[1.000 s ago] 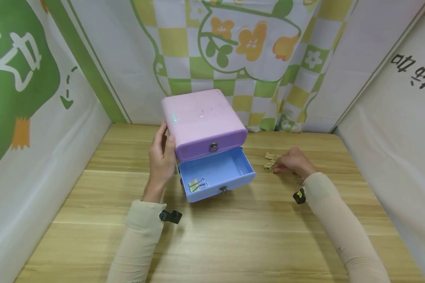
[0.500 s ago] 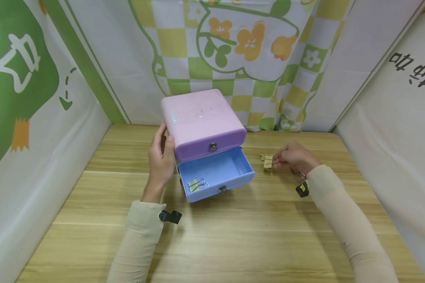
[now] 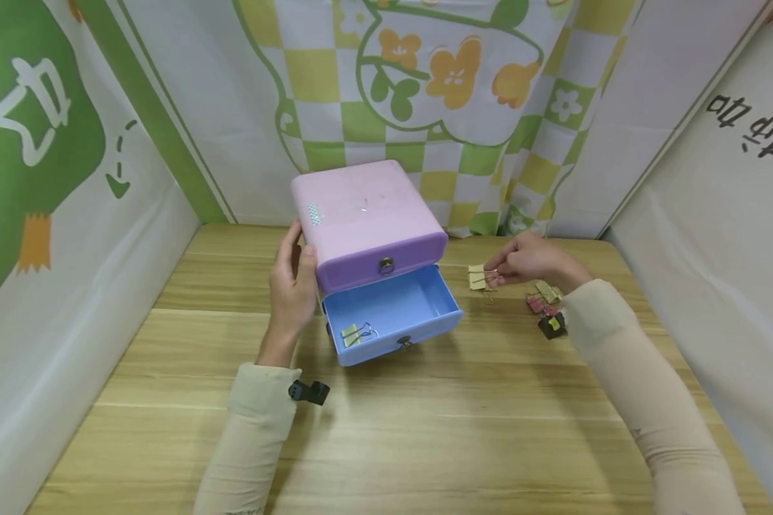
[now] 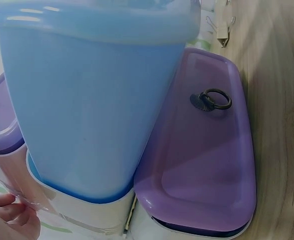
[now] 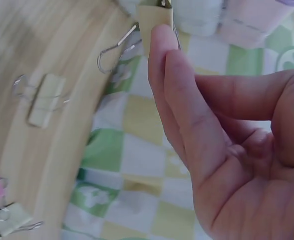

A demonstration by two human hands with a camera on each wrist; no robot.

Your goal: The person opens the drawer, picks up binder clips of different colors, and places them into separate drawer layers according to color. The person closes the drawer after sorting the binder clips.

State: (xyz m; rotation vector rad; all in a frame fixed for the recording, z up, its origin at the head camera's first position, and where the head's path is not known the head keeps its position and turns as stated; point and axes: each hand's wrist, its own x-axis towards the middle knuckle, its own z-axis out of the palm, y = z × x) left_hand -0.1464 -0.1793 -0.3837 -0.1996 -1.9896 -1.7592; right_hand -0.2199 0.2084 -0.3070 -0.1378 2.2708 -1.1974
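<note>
The right hand (image 3: pixel 530 260) pinches a pale-yellow metal binder clip (image 3: pixel 477 277), exact hold hard to make out, right of the pulled-out blue plastic drawer (image 3: pixel 393 306), while the left hand (image 3: pixel 293 290), thumb apart from fingers, touches the boxy pink-and-purple plastic cabinet (image 3: pixel 367 207).

Left sleeve (image 3: pixel 245 447): long, pale tan, little creases
Left cuff (image 3: pixel 264 395): wide, pale tan band
Left wrist camera (image 3: pixel 309 392): small, black, 2 chunky parts
Right sleeve (image 3: pixel 673 408): long, pale tan, creased
Right cuff (image 3: pixel 599 317): wide, pale tan
Right wrist camera (image 3: pixel 552 326): small, black, 1 yellow-green patch
</note>
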